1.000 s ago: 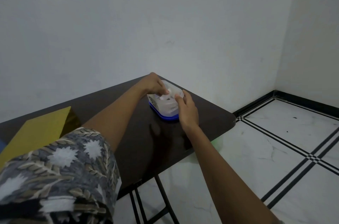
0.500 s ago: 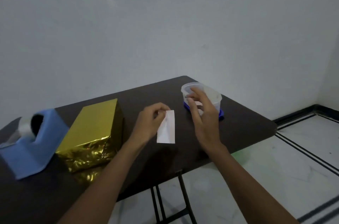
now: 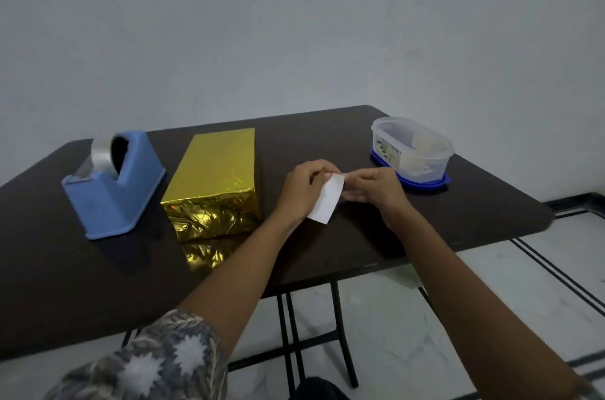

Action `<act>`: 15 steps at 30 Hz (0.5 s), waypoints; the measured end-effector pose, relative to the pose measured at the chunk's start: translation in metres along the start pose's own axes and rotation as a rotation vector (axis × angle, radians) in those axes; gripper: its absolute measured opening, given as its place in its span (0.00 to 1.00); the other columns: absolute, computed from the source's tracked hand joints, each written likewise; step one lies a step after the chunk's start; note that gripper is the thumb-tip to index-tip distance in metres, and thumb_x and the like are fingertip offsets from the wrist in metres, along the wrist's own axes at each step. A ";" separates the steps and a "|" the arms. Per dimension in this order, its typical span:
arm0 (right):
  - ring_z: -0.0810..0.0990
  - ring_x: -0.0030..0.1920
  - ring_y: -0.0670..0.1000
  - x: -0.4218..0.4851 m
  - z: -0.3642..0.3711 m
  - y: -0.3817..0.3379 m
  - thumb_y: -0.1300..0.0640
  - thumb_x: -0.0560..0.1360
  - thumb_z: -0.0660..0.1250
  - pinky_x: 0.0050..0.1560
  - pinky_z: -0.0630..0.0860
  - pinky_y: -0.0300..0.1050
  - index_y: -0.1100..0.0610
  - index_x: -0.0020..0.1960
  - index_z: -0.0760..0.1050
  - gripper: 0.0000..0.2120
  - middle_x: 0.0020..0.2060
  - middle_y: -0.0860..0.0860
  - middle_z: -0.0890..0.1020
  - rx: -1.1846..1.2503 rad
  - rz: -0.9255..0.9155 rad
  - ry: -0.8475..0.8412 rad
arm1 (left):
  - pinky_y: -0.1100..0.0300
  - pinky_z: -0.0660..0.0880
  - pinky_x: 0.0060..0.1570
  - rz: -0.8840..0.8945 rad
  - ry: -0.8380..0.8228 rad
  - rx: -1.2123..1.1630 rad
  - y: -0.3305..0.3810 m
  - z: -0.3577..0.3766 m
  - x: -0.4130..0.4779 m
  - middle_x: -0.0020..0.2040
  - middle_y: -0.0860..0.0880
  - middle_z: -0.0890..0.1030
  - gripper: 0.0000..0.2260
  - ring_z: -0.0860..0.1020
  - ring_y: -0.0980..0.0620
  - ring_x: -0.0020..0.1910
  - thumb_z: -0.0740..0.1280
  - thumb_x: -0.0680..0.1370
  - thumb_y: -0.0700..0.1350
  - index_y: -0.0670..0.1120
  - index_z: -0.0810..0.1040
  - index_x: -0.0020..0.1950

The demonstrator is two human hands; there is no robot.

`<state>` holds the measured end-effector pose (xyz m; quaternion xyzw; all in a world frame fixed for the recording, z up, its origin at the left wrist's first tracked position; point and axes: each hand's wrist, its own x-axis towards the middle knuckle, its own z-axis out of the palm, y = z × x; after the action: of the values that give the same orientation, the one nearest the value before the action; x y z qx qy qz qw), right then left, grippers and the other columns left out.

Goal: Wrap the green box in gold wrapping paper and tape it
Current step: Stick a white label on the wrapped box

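Gold-wrapped box lies left of centre in the frame on the dark table, just beside the blue tape dispenser; at centre the left hand and right hand pinch a white slip, fingertips clamped on its top edge; a clear tub sits right of them

A plain home room: white wall, marble floor, dark folding table.
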<state>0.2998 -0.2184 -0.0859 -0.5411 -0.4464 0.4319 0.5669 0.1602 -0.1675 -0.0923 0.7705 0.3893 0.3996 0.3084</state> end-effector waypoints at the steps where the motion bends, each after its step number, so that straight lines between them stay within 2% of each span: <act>1: 0.84 0.39 0.51 -0.001 0.000 0.000 0.65 0.75 0.66 0.40 0.81 0.37 0.67 0.50 0.79 0.07 0.42 0.58 0.84 0.000 -0.007 0.000 | 0.62 0.70 0.44 -0.007 0.007 0.013 0.001 0.000 0.000 0.50 0.48 0.80 0.09 0.76 0.50 0.50 0.61 0.79 0.38 0.47 0.80 0.46; 5: 0.84 0.39 0.48 -0.005 -0.001 -0.003 0.62 0.75 0.67 0.40 0.80 0.36 0.61 0.46 0.81 0.04 0.41 0.53 0.85 -0.019 -0.025 -0.013 | 0.64 0.69 0.42 -0.040 0.050 0.067 0.002 0.001 0.000 0.52 0.47 0.80 0.09 0.75 0.50 0.50 0.60 0.80 0.40 0.45 0.81 0.50; 12: 0.84 0.37 0.46 -0.009 0.002 -0.006 0.63 0.73 0.69 0.38 0.79 0.34 0.60 0.44 0.81 0.02 0.40 0.52 0.84 -0.080 -0.004 -0.017 | 0.70 0.65 0.39 -0.039 0.048 0.161 0.006 0.001 -0.003 0.52 0.49 0.76 0.10 0.72 0.53 0.49 0.60 0.81 0.41 0.45 0.81 0.52; 15: 0.84 0.35 0.46 -0.009 0.003 -0.006 0.64 0.73 0.69 0.36 0.79 0.33 0.60 0.43 0.80 0.02 0.39 0.53 0.83 -0.093 -0.008 0.040 | 0.72 0.69 0.41 -0.044 0.048 0.040 0.007 0.000 -0.004 0.56 0.47 0.79 0.08 0.75 0.54 0.52 0.64 0.79 0.41 0.44 0.80 0.56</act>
<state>0.2945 -0.2269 -0.0799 -0.5737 -0.4568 0.3973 0.5517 0.1610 -0.1749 -0.0879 0.7581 0.4213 0.4032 0.2920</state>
